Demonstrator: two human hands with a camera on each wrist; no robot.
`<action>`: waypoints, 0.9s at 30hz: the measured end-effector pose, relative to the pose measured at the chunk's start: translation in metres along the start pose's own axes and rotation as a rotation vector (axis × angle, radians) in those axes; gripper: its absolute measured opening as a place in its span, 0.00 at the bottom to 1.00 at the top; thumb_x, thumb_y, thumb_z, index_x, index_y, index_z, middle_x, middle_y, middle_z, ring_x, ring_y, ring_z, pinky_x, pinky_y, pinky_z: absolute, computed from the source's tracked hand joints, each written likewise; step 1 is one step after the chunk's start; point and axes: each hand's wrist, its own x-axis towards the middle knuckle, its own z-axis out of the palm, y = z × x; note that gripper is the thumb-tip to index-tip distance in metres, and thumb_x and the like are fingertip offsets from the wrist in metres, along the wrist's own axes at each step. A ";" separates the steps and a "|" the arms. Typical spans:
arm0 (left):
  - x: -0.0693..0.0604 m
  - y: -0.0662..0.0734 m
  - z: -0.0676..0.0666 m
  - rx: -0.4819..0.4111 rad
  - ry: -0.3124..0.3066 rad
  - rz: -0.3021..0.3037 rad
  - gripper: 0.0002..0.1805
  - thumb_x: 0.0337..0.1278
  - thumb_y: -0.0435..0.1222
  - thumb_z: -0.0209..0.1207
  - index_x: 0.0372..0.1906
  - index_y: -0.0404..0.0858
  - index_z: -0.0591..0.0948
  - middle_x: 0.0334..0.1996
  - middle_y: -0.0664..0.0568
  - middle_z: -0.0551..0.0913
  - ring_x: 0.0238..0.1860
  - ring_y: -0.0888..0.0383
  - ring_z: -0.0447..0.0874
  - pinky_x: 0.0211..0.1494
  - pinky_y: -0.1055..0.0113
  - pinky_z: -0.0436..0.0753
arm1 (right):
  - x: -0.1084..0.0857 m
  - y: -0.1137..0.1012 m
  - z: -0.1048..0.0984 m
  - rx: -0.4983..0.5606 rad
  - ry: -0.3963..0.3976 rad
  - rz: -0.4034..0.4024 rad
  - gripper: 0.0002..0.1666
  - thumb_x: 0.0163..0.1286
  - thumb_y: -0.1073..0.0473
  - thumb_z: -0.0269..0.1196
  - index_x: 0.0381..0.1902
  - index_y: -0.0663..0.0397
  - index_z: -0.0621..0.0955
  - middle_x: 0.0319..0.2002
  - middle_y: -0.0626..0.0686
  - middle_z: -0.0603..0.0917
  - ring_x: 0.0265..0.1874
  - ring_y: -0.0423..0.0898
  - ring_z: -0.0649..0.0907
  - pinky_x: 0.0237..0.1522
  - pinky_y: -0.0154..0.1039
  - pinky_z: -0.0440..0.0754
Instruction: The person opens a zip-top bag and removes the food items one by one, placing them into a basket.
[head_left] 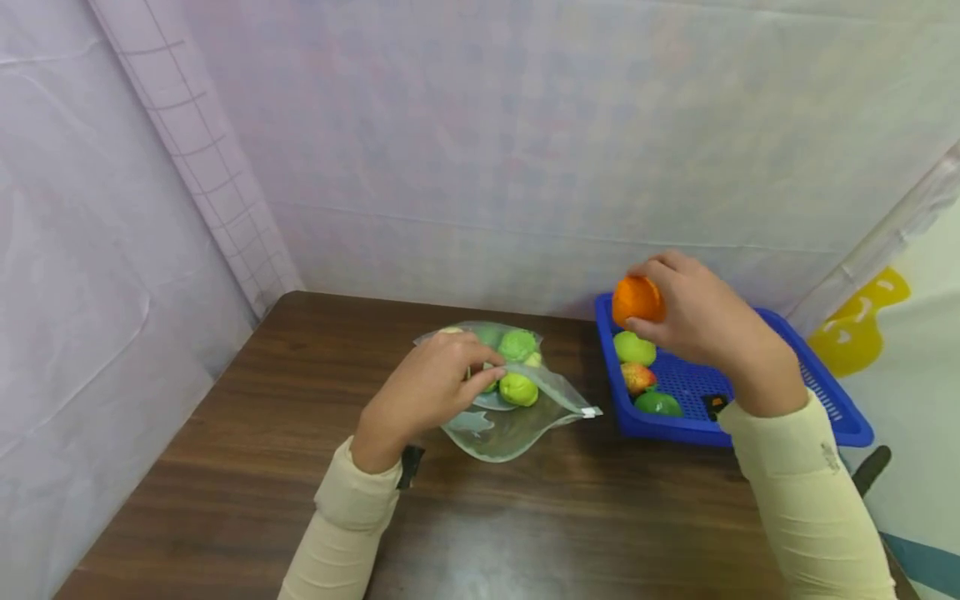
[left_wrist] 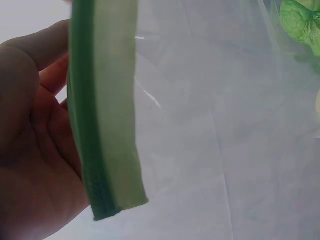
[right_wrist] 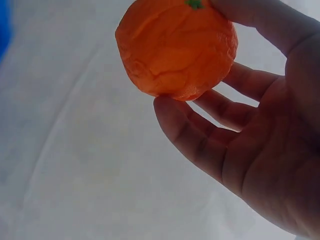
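Zip bag point(head_left: 502, 446) lies on the table point(head_left: 247, 475), left of the basket point(head_left: 663, 429), mouth toward me, produce point(head_left: 518, 389) inside toward the back. My left hand point(head_left: 431, 383) is at the left part of the mouth; slider point(head_left: 592, 412) at its right end, near the basket's left wall. In the basket, three fruits point(head_left: 639, 378) line the left side, back to front; small block point(head_left: 715, 406) right of the front one. My right hand point(head_left: 697, 317) has the orange point(head_left: 637, 302) above the basket's back-left corner. Sheet point(head_left: 525, 150) hangs behind the table.
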 end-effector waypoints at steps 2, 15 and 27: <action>0.000 0.000 -0.001 0.002 0.001 -0.006 0.09 0.69 0.40 0.62 0.44 0.44 0.90 0.32 0.60 0.85 0.31 0.64 0.75 0.39 0.66 0.75 | 0.008 0.017 0.003 -0.005 -0.026 0.038 0.34 0.64 0.55 0.71 0.63 0.65 0.74 0.59 0.67 0.75 0.51 0.64 0.78 0.49 0.60 0.81; -0.003 0.001 -0.002 0.008 -0.009 -0.025 0.09 0.69 0.41 0.62 0.45 0.44 0.90 0.31 0.60 0.84 0.31 0.64 0.75 0.38 0.67 0.75 | 0.035 0.103 0.039 0.011 -0.206 0.233 0.36 0.62 0.57 0.69 0.63 0.73 0.73 0.58 0.75 0.73 0.48 0.67 0.76 0.46 0.61 0.79; -0.002 0.001 0.000 0.024 -0.001 -0.016 0.08 0.69 0.40 0.62 0.42 0.44 0.90 0.29 0.62 0.84 0.31 0.64 0.74 0.39 0.67 0.75 | 0.053 0.134 0.071 -0.029 -0.329 0.298 0.29 0.60 0.69 0.62 0.60 0.73 0.74 0.53 0.74 0.79 0.45 0.64 0.77 0.46 0.58 0.78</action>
